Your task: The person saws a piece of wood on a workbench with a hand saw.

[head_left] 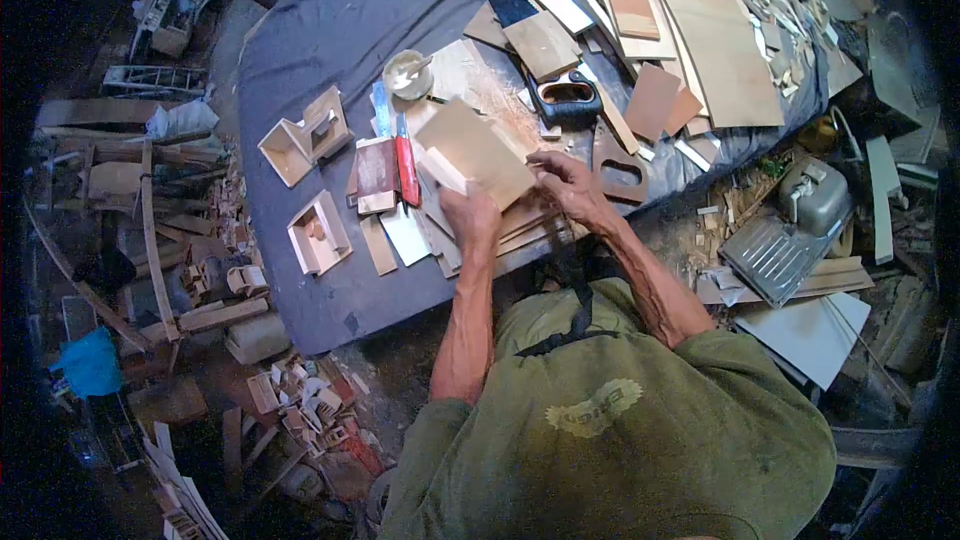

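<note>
A thin, square wooden panel (478,145) is tilted in front of me at the table's near edge. My left hand (472,215) is closed on its near left side, where a pale wood strip (443,170) lies along the edge. The fingers of my right hand (572,188) are bent together at the panel's right edge, their tips partly hidden. Left of the panel are a red-handled tool (406,162) and a brown-faced wood block (376,175). More flat boards (540,215) lie beneath the panel and my hands.
Two small wooden box assemblies (318,232) stand on the dark-covered table (300,305). Behind the panel is a bowl (407,74) with a stick in it. A black-handled saw (566,100), another handle (620,172) and large boards (715,40) lie to the right. Scraps (310,400) litter the floor.
</note>
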`<state>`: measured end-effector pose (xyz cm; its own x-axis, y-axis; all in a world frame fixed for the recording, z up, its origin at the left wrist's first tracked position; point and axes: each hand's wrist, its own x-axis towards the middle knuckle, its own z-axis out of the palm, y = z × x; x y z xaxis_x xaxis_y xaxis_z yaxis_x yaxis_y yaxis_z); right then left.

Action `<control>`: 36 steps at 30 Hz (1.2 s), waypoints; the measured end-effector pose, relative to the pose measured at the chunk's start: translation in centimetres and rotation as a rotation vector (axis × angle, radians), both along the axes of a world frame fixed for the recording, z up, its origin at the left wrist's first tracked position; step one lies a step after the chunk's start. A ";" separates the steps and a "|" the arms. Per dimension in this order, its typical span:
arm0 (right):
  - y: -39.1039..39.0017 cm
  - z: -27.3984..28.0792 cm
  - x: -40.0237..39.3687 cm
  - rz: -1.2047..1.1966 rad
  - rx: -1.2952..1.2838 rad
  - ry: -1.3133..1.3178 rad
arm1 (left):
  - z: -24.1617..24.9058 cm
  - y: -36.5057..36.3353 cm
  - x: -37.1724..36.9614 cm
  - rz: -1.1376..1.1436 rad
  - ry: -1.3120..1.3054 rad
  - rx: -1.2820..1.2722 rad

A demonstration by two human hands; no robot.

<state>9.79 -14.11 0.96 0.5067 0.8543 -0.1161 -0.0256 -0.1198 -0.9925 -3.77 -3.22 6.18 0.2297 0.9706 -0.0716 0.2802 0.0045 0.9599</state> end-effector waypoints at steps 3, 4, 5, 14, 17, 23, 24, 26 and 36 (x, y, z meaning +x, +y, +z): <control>-0.1 2.3 -0.3 -0.033 -0.081 -0.215 | 0.1 2.5 -2.3 0.152 -0.024 0.100; -0.1 3.1 -0.3 -0.030 -0.125 -0.290 | 1.1 2.9 -2.9 0.176 -0.071 0.065; 0.2 3.1 -0.2 0.028 -0.108 -0.470 | 2.1 3.2 -3.6 0.200 -0.118 0.029; 9.7 1.5 2.1 0.657 -0.213 -1.297 | 0.2 4.4 -7.3 0.188 -0.034 0.059; 11.4 0.1 3.0 0.713 -0.178 -1.288 | 0.1 4.4 -7.7 0.112 0.022 0.064; 11.3 3.0 2.4 0.663 -0.360 -1.378 | 1.6 4.1 -7.3 0.039 0.009 -0.020; 10.8 2.7 2.7 0.634 -0.377 -1.399 | 1.5 4.2 -7.3 0.061 -0.009 -0.018; 10.5 -1.2 4.3 0.536 -0.170 -1.443 | 1.1 4.4 -7.1 0.107 -0.047 -0.012; 2.1 5.1 3.8 0.264 -0.396 -0.975 | 1.0 5.0 -7.0 0.186 -0.084 0.018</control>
